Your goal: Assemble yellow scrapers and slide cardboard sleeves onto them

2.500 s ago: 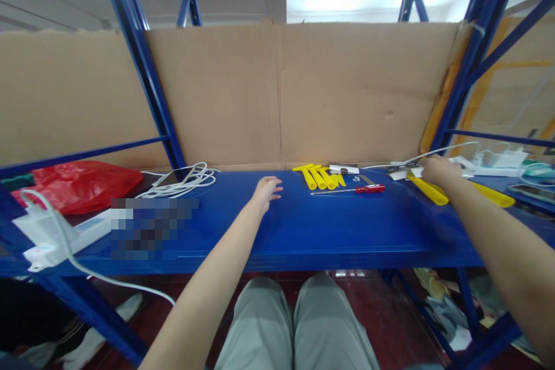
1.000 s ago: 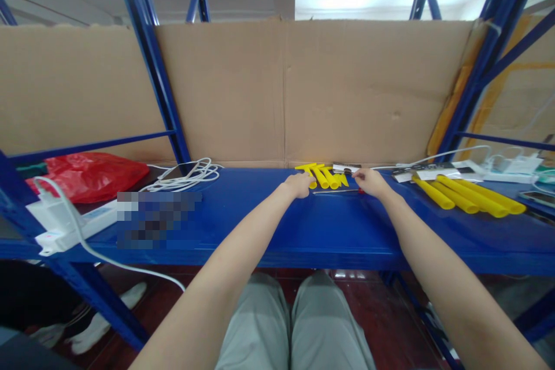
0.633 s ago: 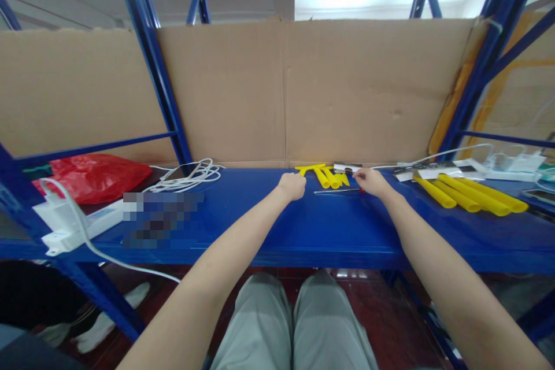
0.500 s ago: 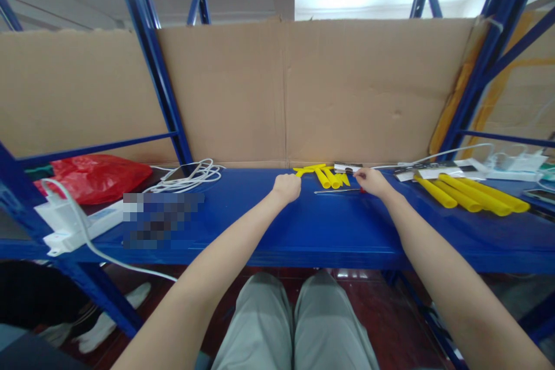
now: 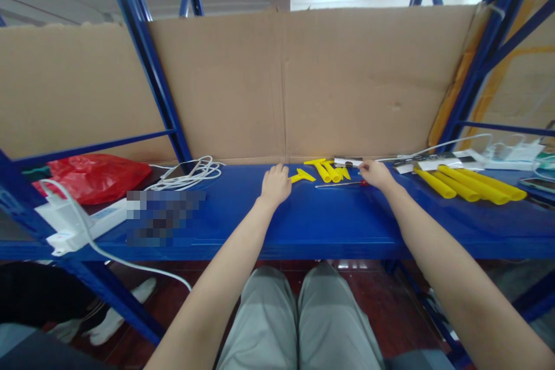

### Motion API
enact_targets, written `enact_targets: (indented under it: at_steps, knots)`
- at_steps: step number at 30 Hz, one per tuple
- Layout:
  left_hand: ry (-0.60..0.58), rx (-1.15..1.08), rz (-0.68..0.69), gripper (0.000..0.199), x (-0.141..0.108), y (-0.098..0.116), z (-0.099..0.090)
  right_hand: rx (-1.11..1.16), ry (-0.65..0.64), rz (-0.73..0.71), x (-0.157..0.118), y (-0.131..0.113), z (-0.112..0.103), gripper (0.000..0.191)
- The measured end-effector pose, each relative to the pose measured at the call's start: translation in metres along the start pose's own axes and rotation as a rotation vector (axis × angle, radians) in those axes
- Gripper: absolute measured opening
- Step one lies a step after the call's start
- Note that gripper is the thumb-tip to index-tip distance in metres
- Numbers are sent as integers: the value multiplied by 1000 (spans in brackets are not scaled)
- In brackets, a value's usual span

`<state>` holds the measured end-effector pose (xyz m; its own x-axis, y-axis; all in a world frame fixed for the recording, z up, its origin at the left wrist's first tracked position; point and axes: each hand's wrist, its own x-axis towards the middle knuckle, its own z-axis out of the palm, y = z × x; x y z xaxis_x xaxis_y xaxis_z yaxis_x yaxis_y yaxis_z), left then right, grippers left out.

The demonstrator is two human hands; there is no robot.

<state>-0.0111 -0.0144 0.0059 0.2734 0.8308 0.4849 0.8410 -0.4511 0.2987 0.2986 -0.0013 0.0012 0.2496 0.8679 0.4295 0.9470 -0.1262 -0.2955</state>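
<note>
In the middle of the frame, a yellow T-shaped piece [image 5: 303, 176] lies low over the blue counter [image 5: 321, 217], with its stem going under my left hand [image 5: 276, 184]. For handling it well, I think a light hold on the stem is enough, with the crosspiece kept level and well apart from the other yellow T-shaped pieces [image 5: 323, 171] just to its right, so that they do not roll.

My left hand is palm down, its fingers pointing to the cardboard panel [image 5: 281, 87]; I cannot tell if they are closed around the stem. My right hand [image 5: 375, 173], right of centre, is bent over the red handle of the screwdriver [image 5: 340, 185], its fingertips close together; whether they pinch something, I cannot tell. Both forearms reach in from the lower corners.
</note>
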Motion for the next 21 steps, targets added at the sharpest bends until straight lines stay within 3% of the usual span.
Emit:
enact_targets:
  at_steps: [3, 7, 9, 12, 17, 21]
  knots:
    - [-115, -128, 66, 39, 4, -7, 12, -35, 43, 120, -2, 2, -6, 31]
    - [-223, -171, -5, 43, 7, -18, 13, -55, 44, 231, -3, 9, -10, 35]
    - [-220, -150, -62, 49, 6, -19, 8, -60, 10, 251, -3, 13, -10, 36]
    - [-267, 97, -148, 55, 3, -15, -1, -65, -62, 233, -3, 14, -10, 36]
    - [-226, 335, -256, 41, -1, -2, -10, -69, -109, 240, -6, 7, -14, 29]
    - [-164, 366, -241, 35, -1, -1, -12, -103, -128, 255, -7, 3, -16, 27]
